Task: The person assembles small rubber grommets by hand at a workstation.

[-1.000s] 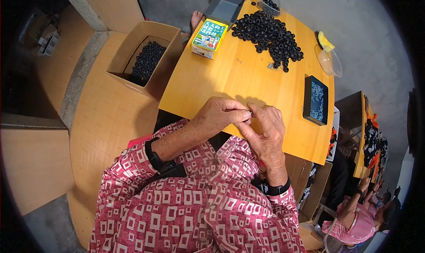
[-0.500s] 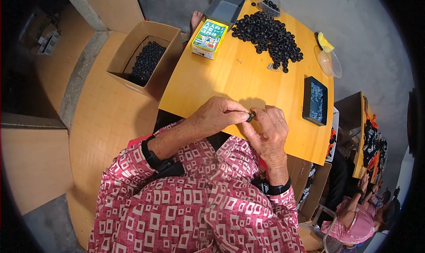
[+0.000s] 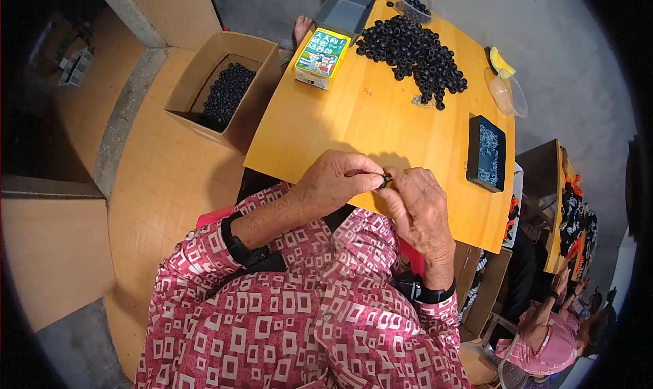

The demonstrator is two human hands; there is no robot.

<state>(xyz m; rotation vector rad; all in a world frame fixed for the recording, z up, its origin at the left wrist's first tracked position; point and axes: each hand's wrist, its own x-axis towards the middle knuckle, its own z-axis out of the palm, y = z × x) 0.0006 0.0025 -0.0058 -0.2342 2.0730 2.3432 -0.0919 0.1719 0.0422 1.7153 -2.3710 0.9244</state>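
Note:
Over the near edge of the yellow wooden table, both hands meet at a small black ring-shaped part. My left hand pinches it between thumb and fingertips. From the other side, my right hand closes its thumb and fingers on the same part. Fingertips hide much of it. Farther back lies a heap of similar black rings. To the right of my hands, a black tray holds many tiny silvery pieces. A few small metal bits lie by the heap's near side.
A green-and-yellow carton and a grey bin stand at the table's far left. An open cardboard box of dark parts sits on the floor at left. Clear plastic tubs rest along the edges. Another person sits at lower right.
My right hand has shifted slightly, its fingers curling more over the ring. The left hand stays nearly in place, still pinching it.

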